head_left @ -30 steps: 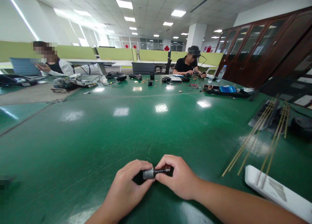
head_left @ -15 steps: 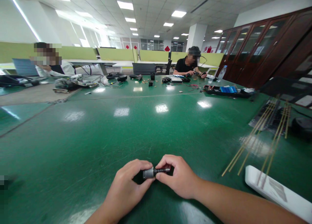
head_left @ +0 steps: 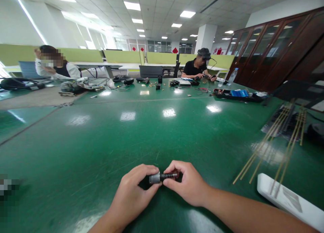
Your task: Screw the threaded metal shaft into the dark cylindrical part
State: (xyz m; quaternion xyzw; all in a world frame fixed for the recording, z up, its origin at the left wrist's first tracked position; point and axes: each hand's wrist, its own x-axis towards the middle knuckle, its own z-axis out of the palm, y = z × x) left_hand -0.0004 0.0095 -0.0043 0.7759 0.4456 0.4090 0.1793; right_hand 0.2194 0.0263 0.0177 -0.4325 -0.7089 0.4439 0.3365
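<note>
Low in the middle of the head view, my left hand (head_left: 133, 190) pinches a short grey metal cylinder (head_left: 154, 178) between thumb and fingers. From its right end sticks out a dark ribbed shaft (head_left: 167, 176), perhaps with a spring round it, ending in a bright tip. My right hand (head_left: 189, 184) is closed about this shaft, index finger above and thumb below. Part of the shaft's far end lies among the right fingers. Both hands hold the piece level, just over the green tabletop (head_left: 106, 138).
At right lie thin wooden sticks (head_left: 263, 145), some reaching over a white plastic case (head_left: 283, 199). Further back stand a black tray (head_left: 238, 95) with blue packs and a water bottle (head_left: 233, 76). Two people sit across the table, with tools and cables before them.
The view has shifted slightly. My right fingertips sit a little differently round the shaft, and more of its ribs show. My left hand keeps its hold on the cylinder.
</note>
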